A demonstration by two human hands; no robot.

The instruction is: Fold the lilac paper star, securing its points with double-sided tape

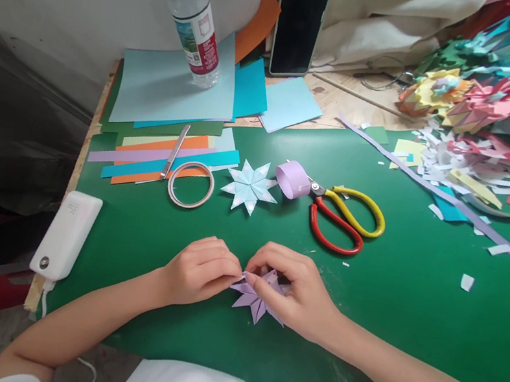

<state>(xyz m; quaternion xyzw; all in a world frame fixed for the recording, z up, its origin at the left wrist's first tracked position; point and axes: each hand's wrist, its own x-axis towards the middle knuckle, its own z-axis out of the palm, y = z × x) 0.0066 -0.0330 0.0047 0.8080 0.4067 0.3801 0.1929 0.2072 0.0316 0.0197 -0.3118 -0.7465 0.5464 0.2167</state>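
Here, both hands are working low on the green table (414, 298), close to the person's body. The left hand (199, 271) is pinching one point of a purple paper star (260, 297) between thumb and fingertips, while the right hand (294, 287) is curling over the star's other side, fingers closed on it and pressing it down against the table, seemingly so the folds keep flat while that point is being shaped.

Just beyond the hands, a pale blue paper star (250, 185) is lying flat (it looks finished, all its points spread). Beside it a roll of lilac paper strip (292, 179) is resting against the blades of the scissors (346, 219), which are lying with the red and yellow handles turned toward the right hand, within easy reach. A ring of tape (190, 184) and coloured paper strips (162, 160) are sitting to the left. Farther back, a water bottle (194, 16) is standing on stacked sheets. A white power bank (67, 235) is lying at the table's left edge, well apart from the work.
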